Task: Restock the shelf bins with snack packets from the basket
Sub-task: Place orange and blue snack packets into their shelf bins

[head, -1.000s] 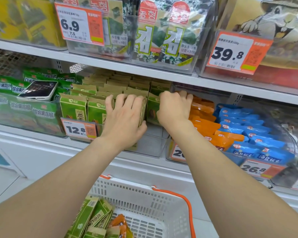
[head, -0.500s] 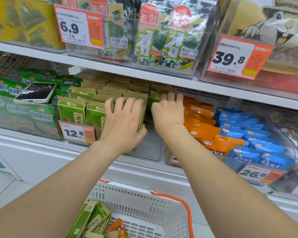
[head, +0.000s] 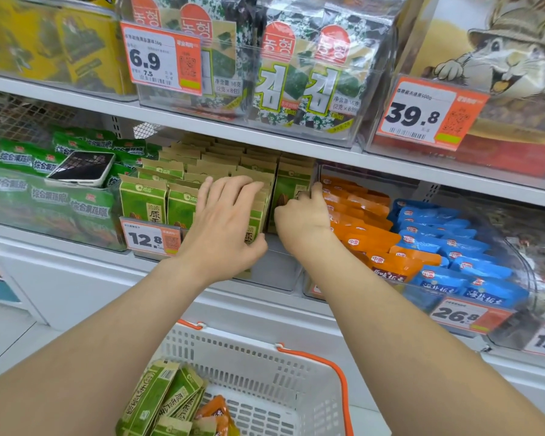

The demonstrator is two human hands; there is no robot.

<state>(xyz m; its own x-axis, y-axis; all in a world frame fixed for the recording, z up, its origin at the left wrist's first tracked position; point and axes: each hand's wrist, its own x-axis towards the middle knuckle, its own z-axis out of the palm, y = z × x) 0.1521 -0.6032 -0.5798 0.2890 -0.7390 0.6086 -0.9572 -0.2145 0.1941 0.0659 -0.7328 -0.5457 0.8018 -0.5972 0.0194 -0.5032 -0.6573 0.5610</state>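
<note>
Green-and-tan snack packets (head: pixel 142 202) stand in rows in a clear shelf bin (head: pixel 274 272) on the middle shelf. My left hand (head: pixel 224 221) lies flat against the front packets of the middle row, fingers straight over their tops and thumb spread to the right. Just to its right, my right hand (head: pixel 302 215) curls its fingers round the edge of a green packet (head: pixel 290 190) in the right-hand row. Below, a white basket (head: pixel 265 357) with orange handles holds more green packets (head: pixel 158 398) and an orange packet (head: pixel 214 410).
A phone (head: pixel 82 168) lies on green bags in the bin to the left. Orange packets (head: pixel 375 234) and blue packets (head: pixel 453 253) fill the bin to the right. Seaweed packs (head: pixel 296 83) sit on the upper shelf just overhead. A 12.8 price tag (head: pixel 151 239) hangs on the bin front.
My right hand has drawn back a little towards the front of the bin, still curled on the right-hand row. My left hand stays pressed on the middle row.
</note>
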